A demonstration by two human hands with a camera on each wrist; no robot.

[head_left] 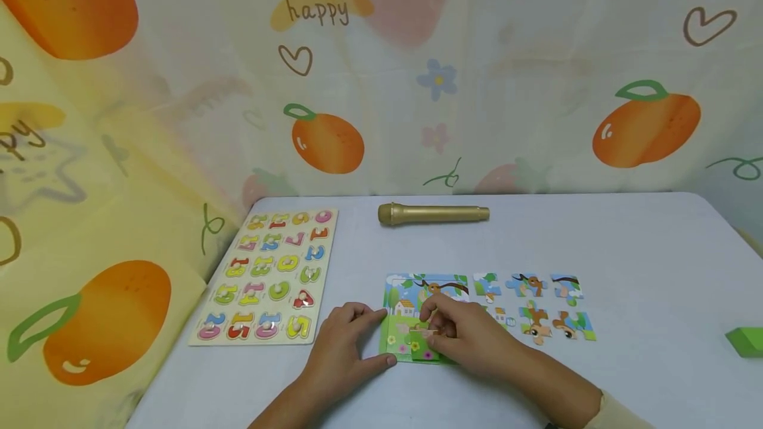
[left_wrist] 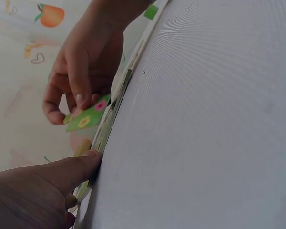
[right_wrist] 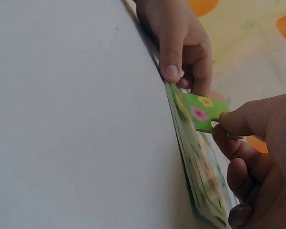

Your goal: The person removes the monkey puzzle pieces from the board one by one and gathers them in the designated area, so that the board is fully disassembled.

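My right hand (head_left: 473,336) pinches a green puzzle piece (right_wrist: 203,112) with a pink and a yellow flower on it. The piece is tilted, close over the lower part of a picture puzzle board (head_left: 401,323) showing a house, a branch and grass. At the board's left edge rests my left hand (head_left: 342,343), thumb and forefinger spread apart, the thumb at the lower left corner. In the left wrist view, the left thumb (left_wrist: 81,167) lies against the board's edge. Part of the board is hidden under my right hand.
Several loose puzzle pieces (head_left: 529,285) lie right of the board. On the left is a number board (head_left: 322,270) with colourful pegged numerals. A gold microphone (head_left: 441,214) lies toward the back, and a green block (head_left: 746,341) sits at the far right.
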